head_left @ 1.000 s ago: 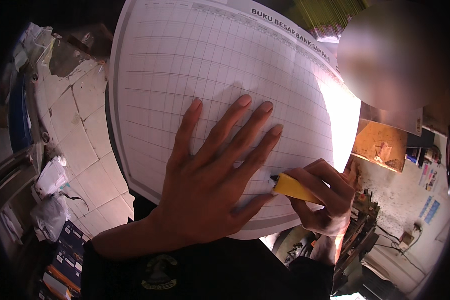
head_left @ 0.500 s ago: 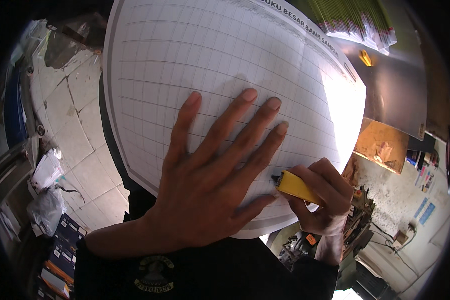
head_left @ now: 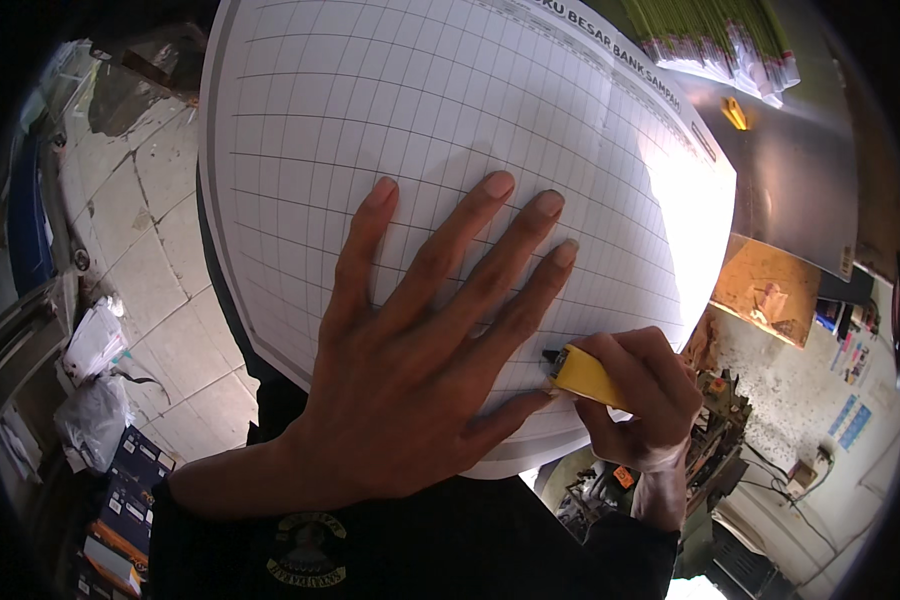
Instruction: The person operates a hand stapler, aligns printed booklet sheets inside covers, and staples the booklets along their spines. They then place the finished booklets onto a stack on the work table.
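Observation:
A large white sheet printed with a ruled grid (head_left: pixel 300 150) spreads out in front of me, with grey borders. My left hand (head_left: pixel 410 340) lies flat on it, fingers spread and holding nothing. To its right, my right hand (head_left: pixel 650 385) is closed around a small yellow hand tool (head_left: pixel 588 376) with a black and metal end. That end points left over the sheet's lower right part, close to my left thumb. The fingers hide much of the tool, so its exact kind cannot be made out.
A bundle of green strips in clear plastic (head_left: pixel 710 45) lies on a metal tabletop (head_left: pixel 795 170) at far right, near a small yellow object (head_left: pixel 735 112). A wooden board (head_left: pixel 765 285) is below. Plastic bags (head_left: pixel 92 420) and dark boxes (head_left: pixel 135 485) stand at left by the tiled floor (head_left: pixel 185 345).
The sheet has shifted slightly left and its grid looks brighter. My right hand has dropped a little with the yellow tool. My left hand stays nearly in place.

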Tool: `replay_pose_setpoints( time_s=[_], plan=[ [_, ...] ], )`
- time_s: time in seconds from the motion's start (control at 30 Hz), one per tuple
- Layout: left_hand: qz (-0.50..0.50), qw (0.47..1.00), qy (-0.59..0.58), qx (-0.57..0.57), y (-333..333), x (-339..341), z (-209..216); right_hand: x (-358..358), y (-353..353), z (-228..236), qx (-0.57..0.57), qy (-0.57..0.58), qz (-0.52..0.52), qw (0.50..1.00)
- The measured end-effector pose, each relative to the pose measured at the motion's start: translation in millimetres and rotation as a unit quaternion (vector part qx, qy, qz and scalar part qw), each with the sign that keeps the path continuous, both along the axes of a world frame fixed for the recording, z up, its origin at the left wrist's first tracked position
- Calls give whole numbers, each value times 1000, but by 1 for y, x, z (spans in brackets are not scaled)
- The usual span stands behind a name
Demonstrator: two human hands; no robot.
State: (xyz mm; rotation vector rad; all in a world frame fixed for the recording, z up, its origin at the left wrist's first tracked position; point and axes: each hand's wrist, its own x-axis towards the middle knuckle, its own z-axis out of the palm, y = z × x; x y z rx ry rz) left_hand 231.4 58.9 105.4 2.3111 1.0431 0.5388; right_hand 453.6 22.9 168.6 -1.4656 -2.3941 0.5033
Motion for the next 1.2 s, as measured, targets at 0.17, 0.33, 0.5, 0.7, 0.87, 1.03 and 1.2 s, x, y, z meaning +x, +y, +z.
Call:
replay_pose_setpoints(
  time_s=[0.17, 0.33, 0.5, 0.7, 0.87, 1.03, 1.2],
  plan=[
    [0, 1000, 5, -3, 1, 0, 3, -2, 1, -1, -49, 56, -57, 996],
    [-3, 1000, 7, -5, 1, 0, 3, 9, -6, -14, 104, -23, 54, 993],
    [0, 1000, 8, -7, 2, -2, 3, 6, -3, -13, 70, 12, 34, 997],
    [-8, 1000, 17, -14, 3, 0, 6, 2, 4, -4, -95, 130, -92, 983],
    [-7, 1000, 28, -12, 5, -3, 12, -1, 3, 18, -349, 305, -350, 814],
    [-8, 1000, 17, -15, 6, -2, 8, -10, 8, 14, -288, 258, -383, 839],
    [-12, 1000, -7, -25, 4, -4, 5, 6, -2, 1, -23, 112, -42, 993]
  ],
)
